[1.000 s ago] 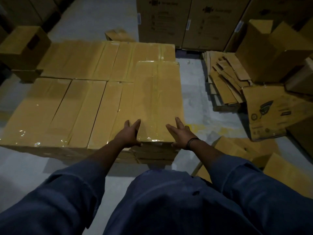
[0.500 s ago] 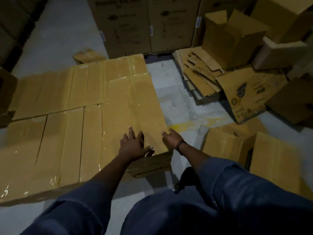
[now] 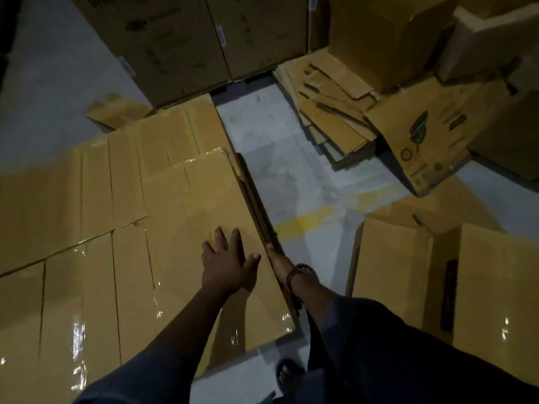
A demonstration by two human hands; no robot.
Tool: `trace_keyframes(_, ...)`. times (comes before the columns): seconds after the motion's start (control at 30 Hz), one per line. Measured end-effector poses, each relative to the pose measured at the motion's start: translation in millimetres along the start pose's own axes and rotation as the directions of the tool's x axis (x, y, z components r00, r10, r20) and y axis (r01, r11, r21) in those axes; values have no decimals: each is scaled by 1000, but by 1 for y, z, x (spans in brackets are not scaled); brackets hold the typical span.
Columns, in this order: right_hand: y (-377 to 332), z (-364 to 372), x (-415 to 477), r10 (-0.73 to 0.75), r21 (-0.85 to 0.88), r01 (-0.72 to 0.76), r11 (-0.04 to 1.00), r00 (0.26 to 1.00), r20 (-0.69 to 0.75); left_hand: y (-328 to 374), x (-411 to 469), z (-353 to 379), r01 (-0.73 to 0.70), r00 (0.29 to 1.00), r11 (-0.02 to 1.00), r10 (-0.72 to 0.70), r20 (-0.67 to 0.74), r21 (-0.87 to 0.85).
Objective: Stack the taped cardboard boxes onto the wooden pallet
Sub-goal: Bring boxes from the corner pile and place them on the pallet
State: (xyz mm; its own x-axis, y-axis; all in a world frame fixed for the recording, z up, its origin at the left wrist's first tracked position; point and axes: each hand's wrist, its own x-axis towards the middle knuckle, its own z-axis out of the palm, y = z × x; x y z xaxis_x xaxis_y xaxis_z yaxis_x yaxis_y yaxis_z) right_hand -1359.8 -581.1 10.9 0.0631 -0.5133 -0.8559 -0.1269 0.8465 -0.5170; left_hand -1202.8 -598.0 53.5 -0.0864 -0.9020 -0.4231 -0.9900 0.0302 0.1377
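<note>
Pressing flat on the top box, the left hand lies with fingers spread wide and straight, palm down near the box's right edge. The right hand sits against that same edge, thumb on the rim; its fingers drop down the side wall out of view, so whether they curl under or lie straight cannot be told. A dark wristband circles the right wrist.

Top box: taped, glossy, lying on the right near part of a flat layer of taped boxes. Its long right edge runs beside bare floor.

Open room: a strip of grey concrete floor runs along the right of the stack, crossed by a worn yellow line. A sandalled foot stands at the near corner.

Right of the strip: two open cartons near, a printed carton tilted behind them, flattened cardboard piled beyond. Tall printed cartons close off the back, probably a wall of stock; dim light blurs the print
</note>
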Motion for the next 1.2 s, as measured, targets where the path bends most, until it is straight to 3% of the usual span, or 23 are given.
trace_keyframes(0.27, -74, -14, 68, 16, 44, -22, 999, 992, 129, 12, 94, -35, 52, 996, 998, -54, -72, -33)
trace_keyframes(0.87, -162, -6, 192, -1, -21, 1, 1000, 1000, 0, 0, 252, -102, 75, 986, 995, -84, -145, -71)
trace_keyframes(1.0, -162, -5, 193, 13, -83, -11, 996, 1000, 22, 3, 266, -109, 90, 985, 993, -101, -142, -82)
trace_keyframes(1.2, -166, 3, 193, 79, -37, -77, 996, 995, 64, 1, 268, -113, 121, 979, 986, -137, -149, -110)
